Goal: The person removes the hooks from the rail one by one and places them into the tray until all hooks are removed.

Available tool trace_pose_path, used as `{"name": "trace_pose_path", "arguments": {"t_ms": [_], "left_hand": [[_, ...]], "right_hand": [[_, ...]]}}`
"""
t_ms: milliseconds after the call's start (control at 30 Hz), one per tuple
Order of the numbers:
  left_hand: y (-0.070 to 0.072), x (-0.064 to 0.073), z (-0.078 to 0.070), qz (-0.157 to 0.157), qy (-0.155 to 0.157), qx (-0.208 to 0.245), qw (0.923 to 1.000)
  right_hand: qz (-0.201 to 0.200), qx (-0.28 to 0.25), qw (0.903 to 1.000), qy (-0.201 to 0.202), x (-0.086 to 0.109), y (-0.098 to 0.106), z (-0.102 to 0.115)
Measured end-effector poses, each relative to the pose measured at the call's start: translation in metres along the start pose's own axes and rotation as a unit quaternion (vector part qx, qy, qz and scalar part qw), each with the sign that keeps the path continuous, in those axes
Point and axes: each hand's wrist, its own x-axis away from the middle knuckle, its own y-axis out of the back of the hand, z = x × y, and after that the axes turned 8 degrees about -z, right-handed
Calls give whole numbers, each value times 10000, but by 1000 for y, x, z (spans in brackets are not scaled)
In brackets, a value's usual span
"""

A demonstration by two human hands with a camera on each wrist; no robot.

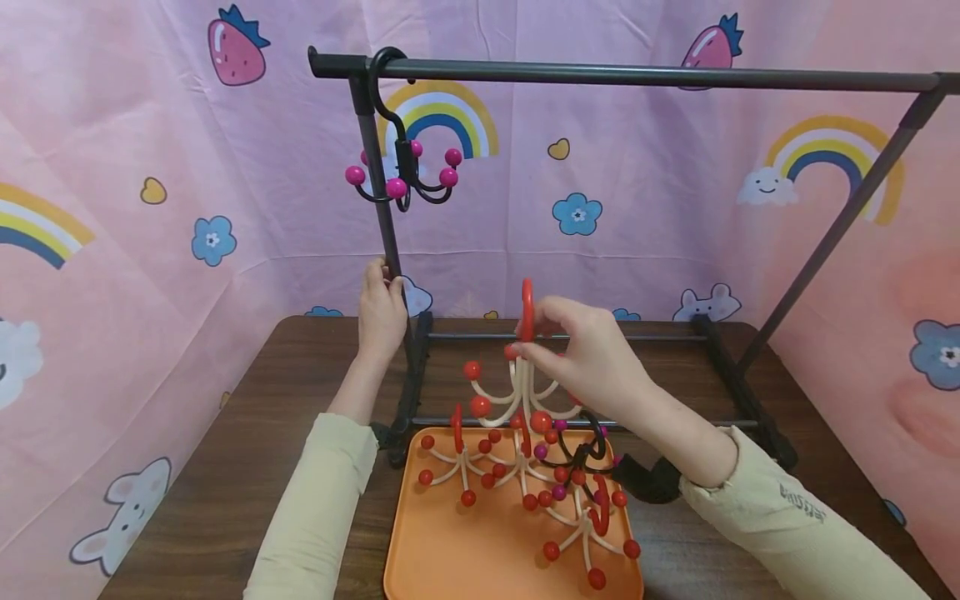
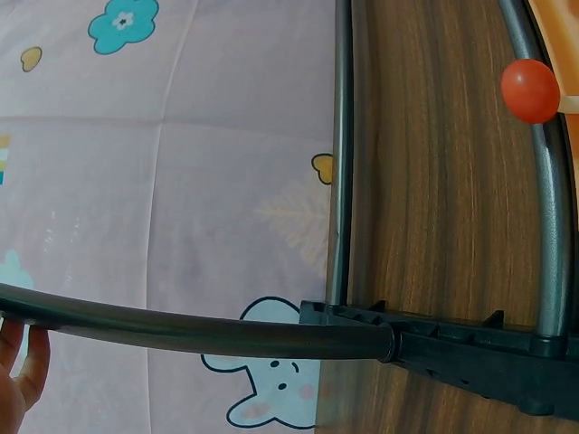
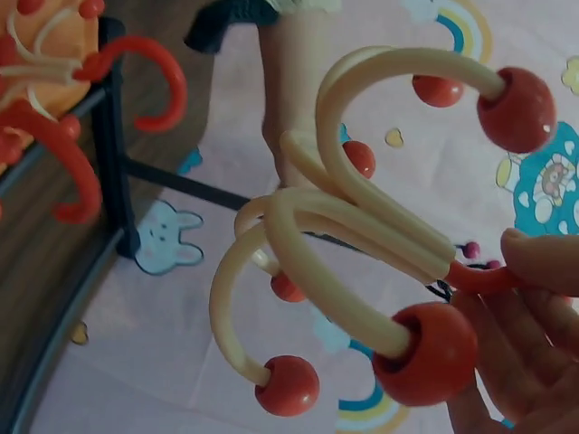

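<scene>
My right hand [image 1: 600, 358] pinches the red hook [image 1: 527, 304] of a multi-arm hanger [image 3: 362, 237] with cream arms and red ball tips. It hangs upright in front of the rack, above the tray's far edge. In the right wrist view, thumb and fingers meet on the red part just beyond the cream arms. My left hand [image 1: 381, 312] grips the dark left upright pole [image 1: 384, 217] of the rack; its fingers show at the pole [image 2: 181, 333] in the left wrist view. A black hanger [image 1: 405, 162] with pink balls hangs from the rack's top bar [image 1: 600, 74], near its left end.
An orange tray [image 1: 465, 554] lies in front of the rack on the brown wooden table [image 1: 300, 433]. Several cream-and-red hangers [image 1: 462, 458] and a black one [image 1: 581, 457] with purple balls lie in it. The rack's base bars cross behind. A patterned pink cloth [image 1: 517, 242] surrounds the table.
</scene>
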Motion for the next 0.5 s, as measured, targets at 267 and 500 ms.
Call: {"name": "trace_pose_path", "arguments": {"t_ms": [267,500], "left_hand": [[0,-1,1,34,42,-6,10000],[-1,-1,2,-9,-15,11,10000]], "right_hand": [[413,-437,9980,-190,27,-11,2],[763,-447,9959,-179,53,-24,0]]}}
